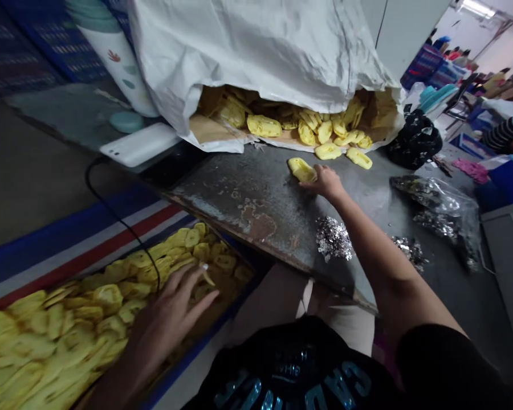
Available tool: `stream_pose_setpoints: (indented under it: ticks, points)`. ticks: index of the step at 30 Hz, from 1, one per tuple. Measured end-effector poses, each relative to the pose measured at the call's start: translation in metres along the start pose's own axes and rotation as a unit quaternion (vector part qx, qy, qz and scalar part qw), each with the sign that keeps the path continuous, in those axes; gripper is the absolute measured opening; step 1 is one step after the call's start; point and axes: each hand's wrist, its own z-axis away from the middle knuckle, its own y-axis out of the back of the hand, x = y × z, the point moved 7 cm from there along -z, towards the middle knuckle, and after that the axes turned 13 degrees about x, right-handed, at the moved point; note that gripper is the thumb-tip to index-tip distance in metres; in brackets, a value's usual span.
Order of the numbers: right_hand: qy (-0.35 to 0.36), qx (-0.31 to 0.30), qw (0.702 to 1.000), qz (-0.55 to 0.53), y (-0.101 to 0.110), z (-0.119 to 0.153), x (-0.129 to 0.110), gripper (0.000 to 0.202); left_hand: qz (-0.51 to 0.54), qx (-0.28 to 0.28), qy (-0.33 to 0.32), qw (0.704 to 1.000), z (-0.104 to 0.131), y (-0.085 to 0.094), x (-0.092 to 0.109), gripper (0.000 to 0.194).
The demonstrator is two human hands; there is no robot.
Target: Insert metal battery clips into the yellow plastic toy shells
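Note:
My right hand (325, 181) reaches across the grey worktop and pinches a yellow oval piece with a hollow in it (301, 169). Two similar yellow pieces, one (328, 151) and another (359, 158), lie just beyond it. Behind them a white sack (256, 51) lies with its mouth toward me, full of such pieces (264, 126). My left hand (177, 299), fingers stretched and apart, is over a crate (235, 310) heaped with yellow pieces (81, 336). A small yellow piece (207, 278) shows by its fingertips; I cannot tell whether they touch it.
Small shiny metal parts (333, 238) lie in a pile near the table edge, with a clear plastic bag (447, 205) farther right. A white phone or power bank (141, 144) with a black cable (111, 213), a bottle (115, 62) and a black bag (414, 139) stand around.

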Motion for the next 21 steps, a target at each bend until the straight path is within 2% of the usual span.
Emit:
stream_pose_setpoints:
  ticks: [2,4,6,8,10,11,13,15,16,18,20,21]
  points:
    - [-0.019,-0.001,1.0,0.025,-0.013,-0.018,-0.011,0.084,0.099,-0.01,0.02,0.995,-0.005,-0.004,0.019,0.042]
    - [-0.026,-0.007,0.999,0.032,-0.018,-0.026,-0.02,0.082,0.197,-0.015,0.036,0.98,-0.011,-0.006,0.044,0.038]
    - [-0.021,-0.016,0.999,0.02,-0.013,-0.023,-0.025,0.078,0.281,-0.014,0.047,0.959,-0.019,-0.008,0.071,0.033]
    - [-0.009,-0.023,1.0,-0.006,-0.003,-0.003,-0.026,0.079,0.362,-0.041,0.063,0.929,-0.024,-0.014,0.097,0.033]
    - [0.01,-0.03,0.997,-0.065,0.008,0.039,-0.027,0.09,0.392,-0.053,0.05,0.917,-0.027,-0.02,0.119,0.044]
    - [0.021,-0.034,0.993,-0.108,0.012,0.067,-0.028,0.096,0.394,-0.041,0.035,0.918,-0.027,-0.021,0.129,0.057]
    - [0.049,-0.05,0.953,-0.295,0.017,0.133,-0.039,0.106,0.36,0.005,-0.033,0.932,-0.025,-0.021,0.145,0.088]
    - [0.001,-0.066,0.897,-0.437,0.013,0.194,-0.043,0.106,0.283,0.061,-0.168,0.942,-0.017,-0.019,0.164,0.103]
    - [-0.032,-0.068,0.87,-0.488,0.009,0.221,-0.042,0.109,0.259,0.083,-0.237,0.933,-0.011,-0.018,0.172,0.104]
    - [-0.071,-0.08,0.823,-0.558,0.004,0.265,-0.038,0.115,0.249,0.07,-0.346,0.902,0.002,-0.019,0.184,0.093]
    - [-0.069,-0.096,0.795,-0.595,0.01,0.3,-0.023,0.111,0.268,0.011,-0.37,0.889,0.007,-0.022,0.188,0.075]
    - [-0.054,-0.099,0.793,-0.598,0.018,0.314,-0.01,0.104,0.284,-0.041,-0.344,0.894,0.007,-0.025,0.187,0.069]
